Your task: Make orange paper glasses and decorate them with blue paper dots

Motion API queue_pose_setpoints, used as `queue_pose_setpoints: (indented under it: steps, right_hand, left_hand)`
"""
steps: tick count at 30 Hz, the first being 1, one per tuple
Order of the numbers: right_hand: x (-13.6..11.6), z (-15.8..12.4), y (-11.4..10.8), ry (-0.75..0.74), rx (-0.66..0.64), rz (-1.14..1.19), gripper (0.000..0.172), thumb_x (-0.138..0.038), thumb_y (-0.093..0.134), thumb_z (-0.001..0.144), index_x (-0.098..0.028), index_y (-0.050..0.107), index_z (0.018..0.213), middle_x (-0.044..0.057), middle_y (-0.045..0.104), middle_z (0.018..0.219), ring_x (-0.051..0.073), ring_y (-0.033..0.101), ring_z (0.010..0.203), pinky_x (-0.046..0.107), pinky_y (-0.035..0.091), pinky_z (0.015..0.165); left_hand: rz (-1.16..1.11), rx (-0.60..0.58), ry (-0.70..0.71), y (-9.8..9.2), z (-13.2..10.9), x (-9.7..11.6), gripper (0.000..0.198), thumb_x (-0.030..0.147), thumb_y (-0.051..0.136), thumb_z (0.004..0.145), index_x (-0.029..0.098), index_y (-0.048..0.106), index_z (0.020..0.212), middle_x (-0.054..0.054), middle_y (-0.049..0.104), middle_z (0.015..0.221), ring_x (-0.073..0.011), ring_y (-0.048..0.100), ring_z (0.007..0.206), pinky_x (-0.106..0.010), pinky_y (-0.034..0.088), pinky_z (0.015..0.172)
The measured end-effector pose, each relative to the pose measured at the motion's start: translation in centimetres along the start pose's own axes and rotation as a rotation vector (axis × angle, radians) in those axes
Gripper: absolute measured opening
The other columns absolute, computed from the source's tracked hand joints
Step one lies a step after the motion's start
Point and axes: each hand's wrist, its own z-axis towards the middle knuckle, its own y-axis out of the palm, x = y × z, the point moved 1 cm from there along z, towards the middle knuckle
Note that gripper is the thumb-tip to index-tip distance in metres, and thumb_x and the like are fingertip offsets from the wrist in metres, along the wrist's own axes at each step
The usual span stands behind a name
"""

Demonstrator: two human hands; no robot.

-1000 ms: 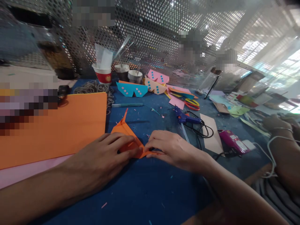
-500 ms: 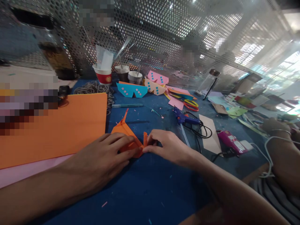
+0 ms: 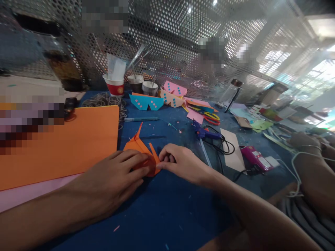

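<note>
A folded orange paper piece (image 3: pixel 134 143) lies on the blue table, with a thin pointed tip standing up at its far end. My left hand (image 3: pixel 123 170) rests over its near part, fingers stretched out across the paper and hiding some of it. At the right corner, my right hand (image 3: pixel 180 158) pinches the base of a narrow orange flap (image 3: pixel 154 152) between thumb and forefinger. The flap leans left, towards the rest of the piece.
A stack of orange sheets (image 3: pixel 86 139) lies left. Behind are a turquoise paper mask (image 3: pixel 146 102), a pen (image 3: pixel 141 119) and a red-and-white cup (image 3: pixel 115 87). To the right sit a blue glue gun (image 3: pixel 206 133), scissors (image 3: pixel 211 118), a magenta device (image 3: pixel 255 158) and another person's arm (image 3: pixel 311 167).
The narrow orange flap, nearly upright before, now leans left over the paper piece. My right thumb and forefinger stay at the corner, and my left hand has barely moved.
</note>
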Motion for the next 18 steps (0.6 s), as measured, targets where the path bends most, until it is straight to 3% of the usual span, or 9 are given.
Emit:
queue_pose_setpoints:
  steps: [4, 10, 18]
  right_hand:
    - [-0.29, 0.05, 0.04, 0.022, -0.002, 0.007, 0.011, -0.024, 0.08, 0.098, -0.02, 0.071, 0.101, -0.003, 0.069, 0.087, 0.012, 0.061, 0.077, 0.027, 0.043, 0.073]
    - [-0.41, 0.08, 0.15, 0.033, -0.002, -0.015, 0.009, -0.021, 0.078, 0.098, -0.02, 0.071, 0.103, -0.003, 0.069, 0.089, 0.012, 0.062, 0.08, 0.028, 0.042, 0.073]
    - [-0.31, 0.3, 0.09, 0.035, -0.011, 0.01, 0.012, -0.027, 0.08, 0.097, -0.021, 0.071, 0.102, -0.004, 0.066, 0.086, 0.012, 0.059, 0.077, 0.028, 0.039, 0.071]
  left_hand:
    - [0.002, 0.037, 0.007, 0.07, -0.06, 0.02, 0.028, 0.022, 0.049, 0.111, 0.026, 0.068, 0.132, -0.007, 0.074, 0.135, -0.0275, 0.066, 0.122, -0.042, 0.051, 0.099]
    - [0.006, 0.033, -0.011, 0.19, 0.04, 0.06, 0.042, 0.023, 0.05, 0.11, 0.022, 0.057, 0.151, -0.008, 0.075, 0.136, -0.0264, 0.068, 0.121, -0.042, 0.05, 0.1]
    - [0.081, 0.033, 0.011, 1.0, -0.33, -0.16, 0.044, 0.022, 0.05, 0.109, 0.023, 0.059, 0.151, -0.008, 0.075, 0.138, -0.0287, 0.067, 0.122, -0.044, 0.05, 0.099]
